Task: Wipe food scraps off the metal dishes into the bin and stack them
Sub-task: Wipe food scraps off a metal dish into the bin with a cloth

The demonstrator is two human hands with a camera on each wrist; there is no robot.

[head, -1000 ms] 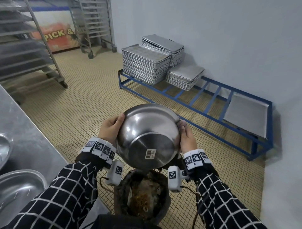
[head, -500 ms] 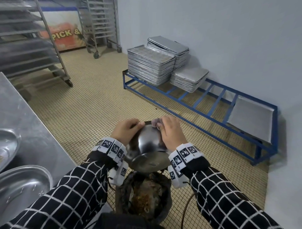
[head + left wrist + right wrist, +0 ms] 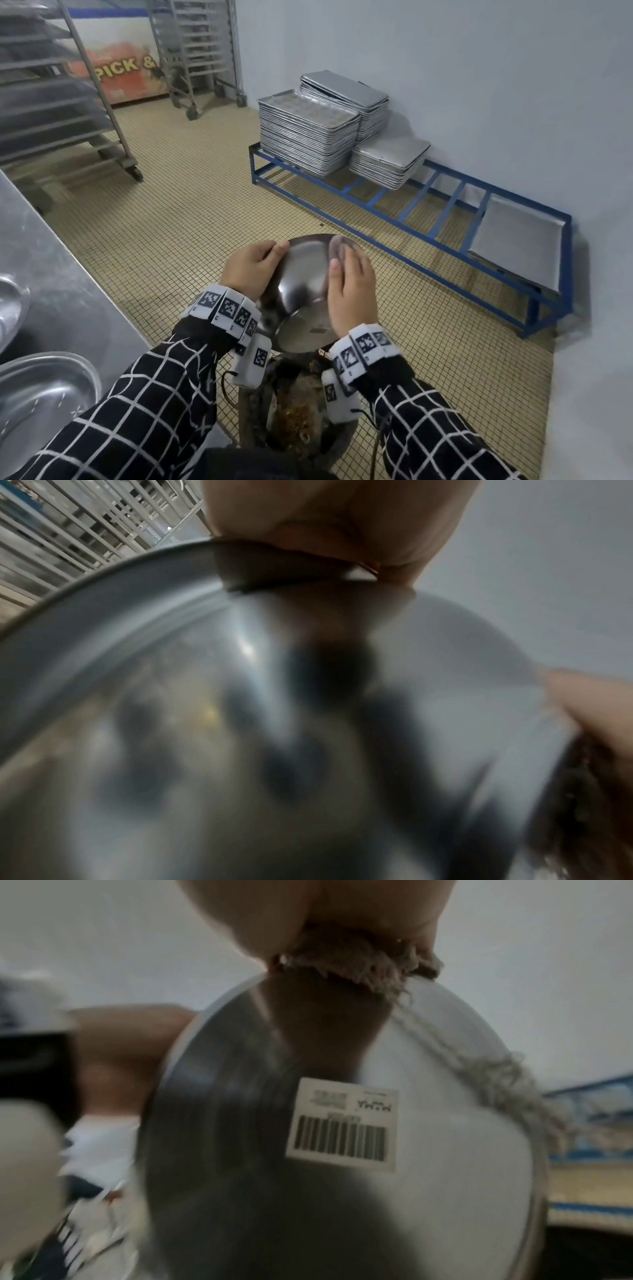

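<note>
A round metal bowl (image 3: 303, 284) hangs tilted over the dark bin (image 3: 251, 428), its flat base with a barcode sticker (image 3: 342, 1123) turned toward me. My left hand (image 3: 251, 270) grips the bowl's left rim, thumb on the outside. My right hand (image 3: 349, 294) lies over the right side and holds a frayed cloth (image 3: 337, 245) against the far rim. Up close, the right wrist view shows that cloth (image 3: 359, 961) pinched at the bowl's edge. Brown food scraps (image 3: 298, 421) lie in the bin. The bowl's inside is hidden.
A steel counter (image 3: 51, 274) runs along the left with two more metal dishes (image 3: 41, 404) on it. A low blue rack (image 3: 411, 212) by the wall carries stacks of baking trays (image 3: 308, 137). Wheeled tray racks (image 3: 68, 102) stand at the back left on the tiled floor.
The bowl has come down closer to the bin and tipped further away from me. My right hand has slid from the right rim up to the far rim with the cloth.
</note>
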